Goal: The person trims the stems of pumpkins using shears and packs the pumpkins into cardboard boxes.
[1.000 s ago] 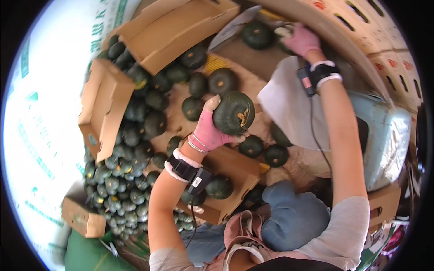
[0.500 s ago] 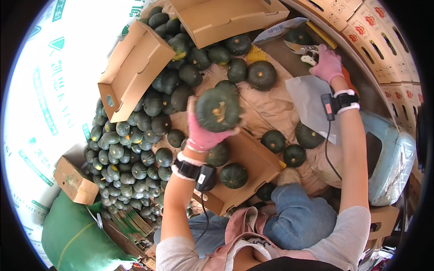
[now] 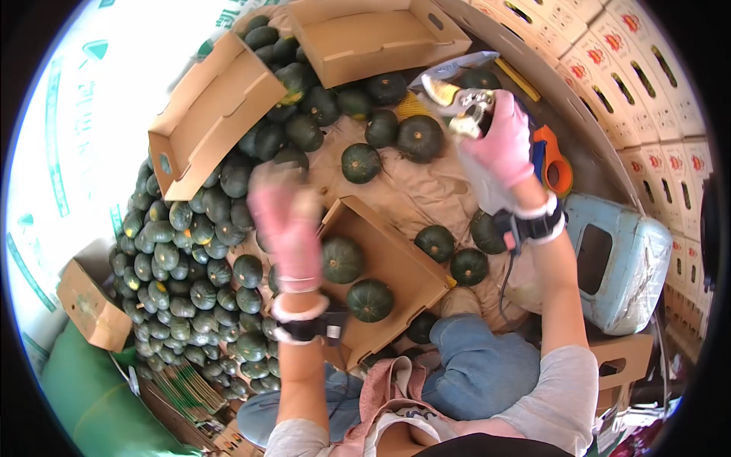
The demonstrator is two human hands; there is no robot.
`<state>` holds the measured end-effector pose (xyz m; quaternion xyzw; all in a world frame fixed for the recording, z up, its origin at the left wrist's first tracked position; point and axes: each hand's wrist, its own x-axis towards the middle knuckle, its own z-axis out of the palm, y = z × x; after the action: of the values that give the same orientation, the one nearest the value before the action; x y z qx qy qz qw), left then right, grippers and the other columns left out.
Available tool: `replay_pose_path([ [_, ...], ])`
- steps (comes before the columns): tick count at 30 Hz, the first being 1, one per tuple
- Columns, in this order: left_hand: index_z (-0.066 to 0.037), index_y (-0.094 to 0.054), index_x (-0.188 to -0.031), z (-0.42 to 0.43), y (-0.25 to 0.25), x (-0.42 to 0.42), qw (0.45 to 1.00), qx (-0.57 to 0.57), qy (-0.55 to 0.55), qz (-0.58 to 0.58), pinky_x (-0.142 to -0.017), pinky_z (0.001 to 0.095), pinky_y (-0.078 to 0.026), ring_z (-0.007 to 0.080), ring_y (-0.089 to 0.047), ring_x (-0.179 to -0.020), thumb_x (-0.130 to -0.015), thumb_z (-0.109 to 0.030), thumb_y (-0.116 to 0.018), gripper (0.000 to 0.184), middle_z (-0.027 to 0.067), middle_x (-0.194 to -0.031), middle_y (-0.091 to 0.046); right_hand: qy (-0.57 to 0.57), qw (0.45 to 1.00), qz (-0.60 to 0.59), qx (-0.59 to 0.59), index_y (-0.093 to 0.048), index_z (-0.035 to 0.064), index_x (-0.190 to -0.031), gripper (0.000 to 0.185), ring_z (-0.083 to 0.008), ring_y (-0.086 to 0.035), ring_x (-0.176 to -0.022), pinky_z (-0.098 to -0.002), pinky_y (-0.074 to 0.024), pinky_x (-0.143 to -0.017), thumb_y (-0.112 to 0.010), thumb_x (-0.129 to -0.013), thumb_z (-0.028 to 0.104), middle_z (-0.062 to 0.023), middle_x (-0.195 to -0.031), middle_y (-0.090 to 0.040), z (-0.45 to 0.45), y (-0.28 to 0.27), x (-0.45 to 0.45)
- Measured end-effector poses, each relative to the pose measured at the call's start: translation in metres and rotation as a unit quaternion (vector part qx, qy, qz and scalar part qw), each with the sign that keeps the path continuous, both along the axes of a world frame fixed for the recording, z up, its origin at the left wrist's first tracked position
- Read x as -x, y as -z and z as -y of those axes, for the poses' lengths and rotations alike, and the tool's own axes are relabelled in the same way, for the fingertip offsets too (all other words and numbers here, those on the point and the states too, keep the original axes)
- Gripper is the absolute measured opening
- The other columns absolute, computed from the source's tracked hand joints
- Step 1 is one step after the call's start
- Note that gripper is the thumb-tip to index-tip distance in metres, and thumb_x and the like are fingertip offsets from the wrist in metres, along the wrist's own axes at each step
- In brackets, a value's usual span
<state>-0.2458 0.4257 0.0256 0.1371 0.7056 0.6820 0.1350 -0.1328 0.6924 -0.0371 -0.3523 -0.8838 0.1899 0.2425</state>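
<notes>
My right hand, in a pink glove, is closed around pruning shears, whose blades point to the upper left. My left hand, also gloved in pink, is smeared by motion beside the squash pile, so its fingers cannot be read. A dark green squash lies just behind its fingertips. Below and between my hands is an open cardboard box, holding a squash and another squash. A single squash rests on the cloth beyond the box.
Many squashes are heaped on the left. Two cardboard trays lie at the back. On the right are an orange tape dispenser, a pale blue plastic stool and stacked printed cartons. A green sack sits lower left.
My right hand has lifted the shears and brought them left. My left hand has moved left toward the pile, and the squash it held up is no longer seen in it.
</notes>
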Motion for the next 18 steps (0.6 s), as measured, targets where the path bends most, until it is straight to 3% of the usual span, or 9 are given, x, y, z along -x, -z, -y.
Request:
replay_pose_path([
  [2,-0.012,-0.021,-0.144,-0.032,0.011,-0.032,0.983,-0.114,0.057,0.134,-0.097,0.0351,-0.041,0.0245,-0.049,-0.114,-0.074,-0.002,-0.066,0.084,0.0133,-0.131,-0.044,-0.132,0.936,-0.153,0.288,-0.047,0.0010,-0.108,0.068,-0.0240,-0.057,-0.094,-0.0355,-0.0436,-0.088,-0.082,-0.055,0.026,-0.0135,-0.098,-0.059,0.044,-0.048,0.003],
  [4,-0.014,-0.020,-0.143,-0.054,0.030,-0.048,0.990,-0.104,0.080,-0.057,-0.094,0.0358,-0.044,0.0238,-0.051,-0.111,-0.068,-0.002,-0.070,0.091,0.0121,-0.125,-0.046,-0.326,0.769,-0.209,0.509,-0.047,0.0006,-0.115,0.070,-0.0173,-0.053,-0.101,-0.0315,-0.0411,-0.090,-0.083,-0.058,0.023,-0.0089,-0.106,-0.057,0.054,-0.048,0.003],
  [5,-0.013,-0.021,-0.142,-0.054,0.031,-0.048,0.989,-0.130,0.072,-0.018,-0.093,0.0356,-0.045,0.0232,-0.051,-0.109,-0.066,-0.002,-0.071,0.091,0.0113,-0.123,-0.047,-0.354,0.727,-0.163,0.566,-0.045,0.0004,-0.121,0.071,-0.0161,-0.051,-0.102,-0.0305,-0.0399,-0.091,-0.080,-0.063,0.021,-0.0061,-0.111,-0.054,0.051,-0.048,0.002],
  [6,-0.013,-0.023,-0.141,-0.052,0.031,-0.048,0.986,-0.156,0.064,0.019,-0.092,0.0355,-0.046,0.0226,-0.052,-0.108,-0.065,-0.002,-0.072,0.091,0.0105,-0.122,-0.047,-0.306,0.666,-0.200,0.651,-0.046,0.0006,-0.122,0.071,-0.0161,-0.051,-0.101,-0.0312,-0.0398,-0.091,-0.080,-0.063,0.020,-0.0067,-0.111,-0.054,0.060,-0.050,-0.001],
  [8,-0.011,-0.028,-0.138,-0.044,0.041,-0.043,0.962,-0.225,0.077,0.134,-0.092,0.0367,-0.048,0.0227,-0.055,-0.106,-0.069,-0.010,-0.074,0.083,0.0093,-0.120,-0.050,-0.315,0.690,-0.184,0.626,-0.050,0.0027,-0.117,0.066,-0.0201,-0.054,-0.099,-0.0334,-0.0413,-0.089,-0.079,-0.062,0.023,-0.0089,-0.108,-0.057,0.057,-0.030,-0.006],
  [10,-0.010,-0.038,-0.135,-0.030,0.048,-0.045,0.840,-0.362,0.158,0.372,-0.089,0.0451,-0.049,0.0282,-0.054,-0.110,-0.071,-0.036,-0.071,0.076,0.0127,-0.125,-0.050,-0.292,0.853,-0.081,0.424,-0.052,0.0040,-0.113,0.062,-0.0245,-0.055,-0.097,-0.0357,-0.0424,-0.087,-0.078,-0.061,0.024,-0.0111,-0.105,-0.057,0.057,-0.028,-0.015],
  [11,-0.009,-0.039,-0.135,-0.025,0.048,-0.045,0.816,-0.371,0.210,0.390,-0.087,0.0495,-0.050,0.0305,-0.054,-0.112,-0.074,-0.051,-0.063,0.077,0.0131,-0.129,-0.048,-0.265,0.912,-0.031,0.310,-0.053,0.0046,-0.111,0.060,-0.0267,-0.055,-0.096,-0.0368,-0.0430,-0.086,-0.078,-0.060,0.024,-0.0122,-0.103,-0.058,0.058,-0.028,-0.017],
  [15,-0.010,-0.036,-0.138,-0.016,0.043,-0.046,0.828,-0.379,0.165,0.380,-0.089,0.0554,-0.047,0.0318,-0.047,-0.120,-0.077,-0.062,-0.053,0.082,0.0123,-0.136,-0.043,-0.276,0.940,-0.011,0.201,-0.053,0.0051,-0.109,0.060,-0.0308,-0.054,-0.090,-0.0392,-0.0437,-0.082,-0.077,-0.056,0.022,-0.0137,-0.096,-0.055,0.059,-0.020,-0.028],
  [18,-0.013,-0.033,-0.140,-0.011,0.043,-0.046,0.819,-0.394,0.164,0.383,-0.091,0.0563,-0.045,0.0316,-0.041,-0.126,-0.078,-0.063,-0.051,0.082,0.0117,-0.140,-0.038,-0.273,0.948,-0.013,0.161,-0.048,0.0028,-0.117,0.069,-0.0334,-0.052,-0.097,-0.0413,-0.0415,-0.088,-0.076,-0.055,0.018,-0.0148,-0.104,-0.053,0.056,-0.016,-0.033],
])
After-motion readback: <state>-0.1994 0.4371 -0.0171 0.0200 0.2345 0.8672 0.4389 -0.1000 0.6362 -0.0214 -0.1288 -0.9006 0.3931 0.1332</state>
